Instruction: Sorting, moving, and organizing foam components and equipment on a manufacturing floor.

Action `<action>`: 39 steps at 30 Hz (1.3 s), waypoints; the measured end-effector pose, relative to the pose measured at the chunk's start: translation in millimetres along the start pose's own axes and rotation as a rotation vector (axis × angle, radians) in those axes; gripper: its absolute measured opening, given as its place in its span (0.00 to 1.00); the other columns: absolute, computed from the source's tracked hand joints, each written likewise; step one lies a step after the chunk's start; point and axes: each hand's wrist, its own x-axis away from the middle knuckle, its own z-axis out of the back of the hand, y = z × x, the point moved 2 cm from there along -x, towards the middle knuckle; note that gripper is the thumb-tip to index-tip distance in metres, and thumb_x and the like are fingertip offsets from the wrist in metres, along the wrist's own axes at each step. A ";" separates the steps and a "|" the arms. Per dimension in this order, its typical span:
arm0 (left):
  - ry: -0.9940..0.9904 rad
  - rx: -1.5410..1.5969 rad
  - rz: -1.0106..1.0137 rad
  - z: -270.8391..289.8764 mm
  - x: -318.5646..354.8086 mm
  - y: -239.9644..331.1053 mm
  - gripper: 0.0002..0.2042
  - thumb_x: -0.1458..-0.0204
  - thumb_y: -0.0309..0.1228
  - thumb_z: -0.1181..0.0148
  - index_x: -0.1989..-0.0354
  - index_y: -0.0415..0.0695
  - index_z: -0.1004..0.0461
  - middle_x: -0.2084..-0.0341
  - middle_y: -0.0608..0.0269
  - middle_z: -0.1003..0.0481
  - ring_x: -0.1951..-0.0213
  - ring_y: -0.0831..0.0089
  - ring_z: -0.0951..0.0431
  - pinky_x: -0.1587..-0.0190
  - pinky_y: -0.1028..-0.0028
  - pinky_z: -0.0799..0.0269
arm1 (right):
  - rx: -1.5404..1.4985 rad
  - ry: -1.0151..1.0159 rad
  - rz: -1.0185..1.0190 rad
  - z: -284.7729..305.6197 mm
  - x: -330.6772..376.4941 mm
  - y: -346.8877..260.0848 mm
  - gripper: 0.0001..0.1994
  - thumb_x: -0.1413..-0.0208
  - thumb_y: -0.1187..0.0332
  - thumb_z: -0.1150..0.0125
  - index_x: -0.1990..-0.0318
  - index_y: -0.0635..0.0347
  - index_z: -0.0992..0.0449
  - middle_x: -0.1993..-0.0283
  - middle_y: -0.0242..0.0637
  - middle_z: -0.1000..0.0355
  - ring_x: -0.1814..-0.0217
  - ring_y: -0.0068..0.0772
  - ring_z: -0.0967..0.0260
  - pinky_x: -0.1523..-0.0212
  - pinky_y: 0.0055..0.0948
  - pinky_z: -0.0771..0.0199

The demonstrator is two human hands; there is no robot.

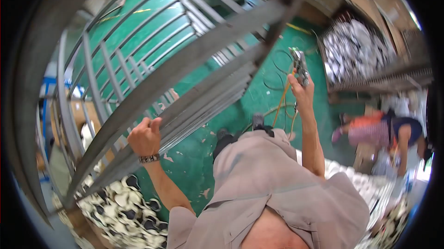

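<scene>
A tall grey metal rack (199, 48) with many slats fills the upper left, tilted in my view. My left hand (145, 136), with a bracelet at the wrist, is closed on one of its lower rails; part of the grip is hidden. Out to the front right, my right hand (303, 92) is wrapped round a silver air tool (299, 64), which looks like a spray gun. A yellow hose (283, 98) hangs from near its grip to the green floor. The tool is apart from the rack.
White and black curved pieces (122, 207) lie heaped at the lower left. A bin (358, 50) of white and grey pieces stands at the upper right. Another person (384, 129) bends at the right among cardboard boxes. Hose loops lie on the green floor (259, 98) by my feet.
</scene>
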 end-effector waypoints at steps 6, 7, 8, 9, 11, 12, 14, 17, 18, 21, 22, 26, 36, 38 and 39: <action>0.030 -0.040 0.074 -6.8 -7.3 -1.6 0.34 0.39 0.65 0.65 0.76 0.47 0.24 0.84 0.49 0.28 0.75 0.42 0.27 0.73 0.48 0.35 | -0.014 0.207 -0.132 27.5 68.8 48.6 0.11 0.41 0.68 0.35 0.55 0.61 0.26 0.74 0.21 0.37 0.74 0.13 0.46 0.74 0.20 0.44; 0.005 -0.056 0.080 -8.6 -4.2 -6.1 0.35 0.40 0.66 0.65 0.76 0.47 0.24 0.84 0.50 0.27 0.75 0.42 0.26 0.73 0.48 0.34 | -0.068 0.231 -0.198 25.8 86.0 52.0 0.11 0.41 0.68 0.35 0.54 0.61 0.26 0.74 0.21 0.37 0.76 0.12 0.46 0.76 0.20 0.45; -0.008 -0.061 0.072 -8.8 -1.9 -8.4 0.35 0.40 0.66 0.65 0.76 0.47 0.24 0.84 0.50 0.27 0.75 0.42 0.26 0.73 0.48 0.34 | -0.123 0.253 -0.262 22.9 99.4 56.1 0.12 0.42 0.68 0.35 0.54 0.60 0.26 0.74 0.21 0.36 0.77 0.12 0.46 0.78 0.19 0.46; -0.027 -0.069 0.109 -7.0 -0.8 -9.9 0.34 0.39 0.65 0.64 0.75 0.47 0.23 0.84 0.50 0.27 0.74 0.42 0.26 0.73 0.48 0.34 | -0.136 0.250 -0.271 21.6 108.2 63.1 0.12 0.42 0.68 0.34 0.53 0.60 0.26 0.75 0.21 0.37 0.79 0.12 0.46 0.80 0.19 0.47; -0.051 -0.065 0.126 -7.2 0.7 -9.6 0.33 0.39 0.64 0.63 0.74 0.47 0.23 0.84 0.50 0.27 0.74 0.42 0.26 0.73 0.48 0.34 | -0.137 0.272 -0.326 24.6 126.2 66.7 0.12 0.42 0.67 0.34 0.53 0.59 0.26 0.75 0.21 0.37 0.79 0.12 0.46 0.80 0.19 0.47; -0.059 -0.070 0.139 -7.0 2.3 -12.1 0.32 0.38 0.63 0.62 0.73 0.48 0.21 0.84 0.49 0.27 0.74 0.42 0.26 0.73 0.48 0.34 | -0.142 0.279 -0.369 25.9 133.8 67.8 0.12 0.42 0.67 0.34 0.54 0.59 0.26 0.76 0.21 0.38 0.79 0.12 0.46 0.80 0.19 0.47; -0.056 -0.072 0.142 -8.3 -2.7 -13.5 0.31 0.37 0.61 0.61 0.72 0.48 0.20 0.83 0.48 0.26 0.75 0.42 0.25 0.73 0.49 0.34 | -0.140 0.310 -0.362 28.2 136.4 75.9 0.12 0.42 0.67 0.34 0.54 0.59 0.26 0.76 0.20 0.38 0.79 0.12 0.45 0.80 0.18 0.47; 0.029 -0.030 0.144 -9.5 0.2 -19.7 0.30 0.37 0.60 0.59 0.74 0.48 0.22 0.84 0.47 0.27 0.76 0.42 0.27 0.75 0.47 0.38 | -0.059 0.340 -0.340 42.8 119.8 74.9 0.11 0.42 0.67 0.34 0.55 0.60 0.25 0.75 0.20 0.37 0.77 0.12 0.45 0.77 0.19 0.45; 0.040 -0.025 0.136 -10.8 2.9 -27.0 0.29 0.37 0.58 0.59 0.73 0.48 0.21 0.83 0.46 0.27 0.76 0.41 0.27 0.74 0.47 0.37 | -0.073 0.365 -0.340 46.7 111.8 76.1 0.11 0.42 0.67 0.34 0.55 0.60 0.25 0.75 0.20 0.37 0.77 0.12 0.45 0.77 0.19 0.45; 0.042 -0.049 0.116 -7.7 11.2 -39.6 0.29 0.36 0.56 0.60 0.74 0.46 0.22 0.83 0.44 0.28 0.76 0.40 0.28 0.73 0.46 0.39 | -0.018 0.309 -0.225 61.2 72.3 81.2 0.11 0.43 0.68 0.34 0.56 0.62 0.25 0.73 0.20 0.36 0.72 0.13 0.44 0.72 0.21 0.43; -0.002 -0.036 0.123 -4.4 14.1 -41.7 0.29 0.35 0.56 0.60 0.74 0.45 0.22 0.83 0.44 0.28 0.76 0.40 0.29 0.73 0.46 0.39 | -0.034 0.328 -0.222 66.8 57.2 85.3 0.11 0.43 0.68 0.34 0.56 0.62 0.25 0.73 0.20 0.36 0.72 0.13 0.44 0.72 0.21 0.43; 0.110 -0.143 0.254 -5.8 36.8 -51.7 0.29 0.34 0.54 0.62 0.75 0.45 0.24 0.82 0.48 0.28 0.75 0.43 0.29 0.71 0.48 0.37 | 0.048 0.273 -0.114 73.1 -25.0 112.8 0.11 0.44 0.67 0.33 0.57 0.62 0.25 0.72 0.21 0.35 0.72 0.14 0.42 0.72 0.21 0.40; 0.931 0.345 0.067 1.8 -118.9 279.0 0.43 0.38 0.55 0.53 0.29 0.31 0.58 0.38 0.41 0.41 0.41 0.52 0.31 0.36 0.54 0.39 | 0.206 -0.130 -0.141 87.0 -247.1 146.7 0.12 0.44 0.67 0.34 0.56 0.62 0.26 0.73 0.24 0.37 0.72 0.18 0.42 0.72 0.26 0.38; 0.941 0.250 0.322 -19.4 -155.5 303.8 0.55 0.47 0.66 0.45 0.28 0.31 0.63 0.34 0.38 0.48 0.38 0.48 0.33 0.38 0.50 0.32 | 0.206 -0.175 -0.206 103.2 -280.9 148.0 0.12 0.43 0.68 0.34 0.56 0.62 0.27 0.74 0.24 0.38 0.73 0.18 0.43 0.73 0.26 0.39; 0.927 0.283 0.368 -30.5 -163.1 310.9 0.53 0.46 0.61 0.42 0.28 0.31 0.62 0.34 0.38 0.46 0.41 0.49 0.31 0.41 0.51 0.29 | 0.273 -0.222 -0.186 104.5 -299.2 153.0 0.12 0.43 0.68 0.34 0.56 0.62 0.27 0.74 0.23 0.39 0.74 0.18 0.44 0.74 0.26 0.40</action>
